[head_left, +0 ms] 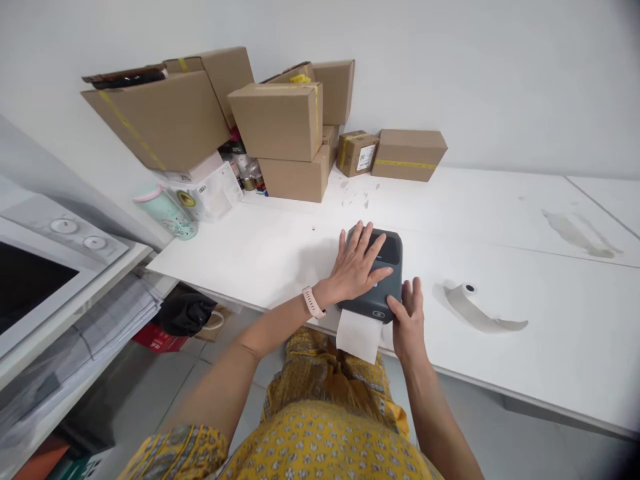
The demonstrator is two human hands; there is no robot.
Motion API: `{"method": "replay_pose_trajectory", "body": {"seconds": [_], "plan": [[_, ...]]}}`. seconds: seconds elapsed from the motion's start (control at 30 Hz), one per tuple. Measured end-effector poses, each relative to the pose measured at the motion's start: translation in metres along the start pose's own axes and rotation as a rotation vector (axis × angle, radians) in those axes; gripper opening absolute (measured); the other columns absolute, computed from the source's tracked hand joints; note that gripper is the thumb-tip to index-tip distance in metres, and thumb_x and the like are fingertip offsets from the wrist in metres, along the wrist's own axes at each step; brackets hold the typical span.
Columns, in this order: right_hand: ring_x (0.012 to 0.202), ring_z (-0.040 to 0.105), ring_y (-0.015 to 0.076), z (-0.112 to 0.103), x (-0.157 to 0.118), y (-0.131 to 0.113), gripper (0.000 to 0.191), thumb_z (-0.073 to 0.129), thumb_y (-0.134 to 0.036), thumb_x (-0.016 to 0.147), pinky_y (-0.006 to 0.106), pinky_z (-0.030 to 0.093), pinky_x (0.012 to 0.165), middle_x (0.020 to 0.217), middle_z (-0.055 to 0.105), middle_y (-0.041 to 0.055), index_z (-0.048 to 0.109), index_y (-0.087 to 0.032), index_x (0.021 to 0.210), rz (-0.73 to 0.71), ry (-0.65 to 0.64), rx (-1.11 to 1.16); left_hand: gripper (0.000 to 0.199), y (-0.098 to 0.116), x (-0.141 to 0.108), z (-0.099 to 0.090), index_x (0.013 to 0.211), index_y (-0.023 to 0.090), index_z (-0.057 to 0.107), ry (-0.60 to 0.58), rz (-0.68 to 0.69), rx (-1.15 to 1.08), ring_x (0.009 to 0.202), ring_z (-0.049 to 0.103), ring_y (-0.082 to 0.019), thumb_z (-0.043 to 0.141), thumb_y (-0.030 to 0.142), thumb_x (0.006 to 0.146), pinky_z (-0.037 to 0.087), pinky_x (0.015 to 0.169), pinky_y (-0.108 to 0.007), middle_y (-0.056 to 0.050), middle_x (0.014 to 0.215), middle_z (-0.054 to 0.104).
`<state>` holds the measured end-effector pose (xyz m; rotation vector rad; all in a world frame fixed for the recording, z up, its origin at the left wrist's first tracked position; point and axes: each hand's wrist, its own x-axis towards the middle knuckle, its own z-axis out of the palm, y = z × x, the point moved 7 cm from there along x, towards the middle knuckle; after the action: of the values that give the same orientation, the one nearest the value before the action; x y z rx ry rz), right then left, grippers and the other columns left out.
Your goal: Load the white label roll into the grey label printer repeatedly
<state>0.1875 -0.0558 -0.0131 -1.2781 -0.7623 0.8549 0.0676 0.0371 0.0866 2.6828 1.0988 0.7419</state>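
Note:
A dark grey label printer (370, 300) sits near the front edge of the white table, and a white paper strip (359, 335) sticks out of its front and hangs past the edge. Across the printer's top lies my left hand (351, 273), palm down with its fingers spread. My right hand (409, 323) grips the printer's right front corner, thumb on the top edge and fingers along the side. To the right, a small roll of white paper (473, 310) rests on the table with its loose end curling out.
Stacked cardboard boxes (280, 123) stand at the back left, with two smaller boxes (410, 153) against the wall. A mint tumbler (167, 212) leans by a white box (210, 193). A microwave (45, 260) is at far left, above a shelf of papers.

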Motion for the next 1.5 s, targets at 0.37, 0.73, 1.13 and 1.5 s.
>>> {"method": "replay_pose_trajectory", "body": {"seconds": [0.37,0.73,1.13,1.5], "plan": [[0.142,0.040,0.0323,0.009,0.008,0.017,0.080,0.069,-0.045,0.079,0.055,0.035,0.115,0.151,0.049,0.0062,0.037,-0.028,0.151,0.153,-0.255,0.159,0.073,-0.002,-0.001,0.008,0.155,0.021,0.024,0.016,0.009,-0.043,0.154,-0.003,-0.030,0.035,0.061,0.095,-0.002,0.121,-0.061,-0.015,0.166,0.012],[0.150,0.024,0.0265,0.009,-0.013,-0.035,0.062,0.053,-0.042,0.093,0.055,0.022,0.121,0.162,0.031,0.0027,0.034,-0.033,0.151,-0.321,-0.109,-0.296,0.038,-0.015,-0.120,-0.020,0.124,0.020,0.051,0.583,-0.511,-0.524,0.116,0.053,-0.023,0.048,0.045,0.096,0.043,0.102,-0.041,-0.013,0.123,0.057],[0.144,0.036,0.0256,0.015,-0.027,-0.048,0.039,0.037,-0.037,0.100,0.058,0.018,0.118,0.145,0.055,0.0040,0.053,-0.031,0.135,-0.618,-0.179,-0.681,0.049,0.022,-0.159,0.057,0.089,0.008,0.073,-0.075,-0.957,-1.593,0.071,0.063,-0.019,0.084,0.049,0.064,0.048,0.072,-0.032,-0.009,0.079,0.070],[0.146,0.030,0.0285,0.034,-0.024,-0.077,0.028,0.045,-0.038,0.097,0.062,0.006,0.118,0.150,0.049,-0.0043,0.069,-0.037,0.112,-0.769,-0.135,-0.959,0.038,0.004,-0.174,0.053,0.092,0.017,0.064,0.109,-0.858,-1.146,0.071,0.056,-0.014,0.063,0.055,0.084,0.045,0.067,-0.027,-0.001,0.081,0.064]]}}
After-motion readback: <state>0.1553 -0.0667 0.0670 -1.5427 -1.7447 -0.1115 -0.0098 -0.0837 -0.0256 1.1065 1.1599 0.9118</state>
